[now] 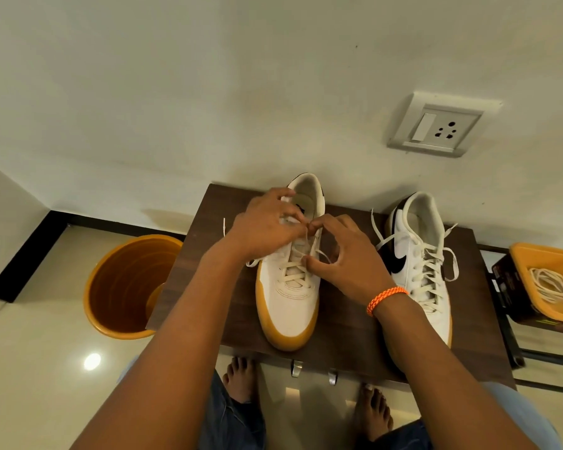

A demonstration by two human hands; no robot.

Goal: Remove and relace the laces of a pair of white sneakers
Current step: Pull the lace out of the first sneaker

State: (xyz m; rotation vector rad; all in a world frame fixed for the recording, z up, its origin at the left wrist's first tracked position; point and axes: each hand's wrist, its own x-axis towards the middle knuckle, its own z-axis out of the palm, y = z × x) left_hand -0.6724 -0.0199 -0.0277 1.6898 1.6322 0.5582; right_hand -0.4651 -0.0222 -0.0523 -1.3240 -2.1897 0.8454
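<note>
1. While the left hand (267, 222) and the right hand (342, 251) meet over the left sneaker (288, 287), their fingertips pinch the thin white lace (306, 237) near the top holes.
2. Both hands are curled tight on the lace, so neither one is loose.
3. Just below the pinch, the lace crosses the shoe in neat rows. Beside the right hand sits the right sneaker (420, 264), with its lace ends lying loose.
4. Both shoes stand on a dark wooden stool (345, 319).
5. The lace tip could slip out of the fingers, because it is thin and smooth. It could also go into the wrong hole, since the hands hide part of the shoe.
6. A hard pull might tip the shoe or make one lace end too short.
7. The shoe looks soft and white on top, with a rubbery yellow-brown sole that curves round the toe. The lace looks flat and floppy.
</note>
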